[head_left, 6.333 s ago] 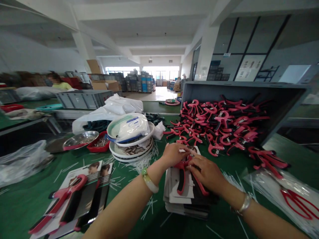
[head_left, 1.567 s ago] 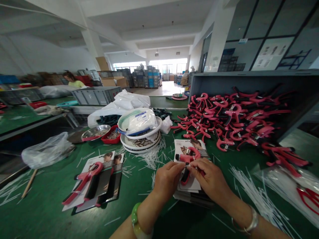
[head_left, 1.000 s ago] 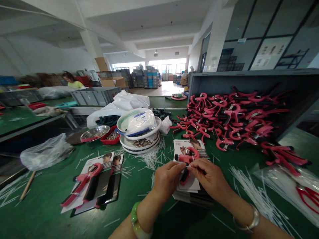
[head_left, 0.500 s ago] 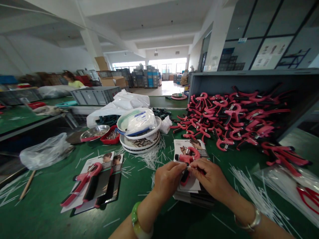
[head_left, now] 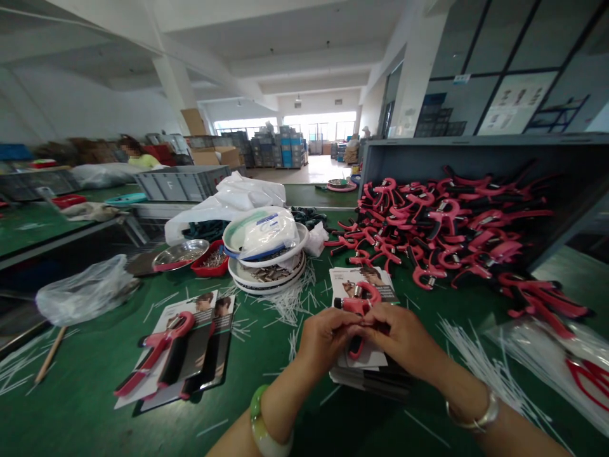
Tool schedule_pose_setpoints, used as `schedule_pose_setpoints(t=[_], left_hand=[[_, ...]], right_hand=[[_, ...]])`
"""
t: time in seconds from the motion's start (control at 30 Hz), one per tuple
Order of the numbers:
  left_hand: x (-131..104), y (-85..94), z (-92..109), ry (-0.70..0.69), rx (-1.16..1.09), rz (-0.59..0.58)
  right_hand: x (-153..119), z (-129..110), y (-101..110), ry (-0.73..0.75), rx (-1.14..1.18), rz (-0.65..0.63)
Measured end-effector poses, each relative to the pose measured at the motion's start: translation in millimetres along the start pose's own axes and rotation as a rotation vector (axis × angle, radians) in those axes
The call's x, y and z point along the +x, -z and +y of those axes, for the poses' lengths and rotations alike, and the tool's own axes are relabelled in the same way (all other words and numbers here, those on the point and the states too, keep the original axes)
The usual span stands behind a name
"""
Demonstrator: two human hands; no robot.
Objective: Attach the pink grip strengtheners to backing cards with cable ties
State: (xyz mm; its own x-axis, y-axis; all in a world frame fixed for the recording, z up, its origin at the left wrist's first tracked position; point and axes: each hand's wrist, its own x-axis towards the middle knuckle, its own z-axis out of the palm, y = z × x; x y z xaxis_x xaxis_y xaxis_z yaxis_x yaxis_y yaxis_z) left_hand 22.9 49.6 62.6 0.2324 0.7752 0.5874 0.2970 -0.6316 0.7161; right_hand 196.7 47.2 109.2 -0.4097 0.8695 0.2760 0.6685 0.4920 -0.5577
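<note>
A red plier-like tool (head_left: 365, 296) with black grips lies on a printed card (head_left: 340, 277), on top of a stack of such cards. My left hand (head_left: 323, 336) and my right hand (head_left: 402, 333) meet over the tool's middle, fingertips pinched together and touching. What they pinch is hidden between the fingers. Further left, two more cards (head_left: 209, 336) overlap on the green table, the nearer one carrying another red tool (head_left: 164, 346).
A grey crate (head_left: 480, 145) lies on its side at the right, spilling many red tools (head_left: 442, 219). Stacked bowls (head_left: 266, 254), a red tray (head_left: 209, 260) and a plastic bag (head_left: 88, 289) stand left of centre. White ties (head_left: 495, 362) are scattered about. A person (head_left: 136, 155) is far left.
Both hands have drawn closer together over the tool, and their fingertips now overlap. The dark bit seen between them earlier is covered.
</note>
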Motion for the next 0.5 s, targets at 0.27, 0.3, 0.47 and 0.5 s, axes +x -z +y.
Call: schedule_pose_setpoints(t=[0.27, 0.3, 0.47, 0.5], left_hand=[[6.7, 0.7, 12.8, -0.005, 0.087, -0.148], [7.1, 0.5, 13.4, -0.020, 0.096, -0.156], [7.5, -0.6, 16.9, -0.031, 0.160, -0.137], [7.9, -0.6, 18.5, -0.023, 0.188, -0.131]], right_hand=[[-17.5, 4.4, 18.0, 0.099, 0.060, -0.045], [-17.5, 4.2, 18.6, 0.095, 0.057, -0.039], [-17.7, 2.2, 4.1, 0.066, -0.042, 0.132], [-19.3, 2.7, -0.2, 0.080, -0.085, 0.206]])
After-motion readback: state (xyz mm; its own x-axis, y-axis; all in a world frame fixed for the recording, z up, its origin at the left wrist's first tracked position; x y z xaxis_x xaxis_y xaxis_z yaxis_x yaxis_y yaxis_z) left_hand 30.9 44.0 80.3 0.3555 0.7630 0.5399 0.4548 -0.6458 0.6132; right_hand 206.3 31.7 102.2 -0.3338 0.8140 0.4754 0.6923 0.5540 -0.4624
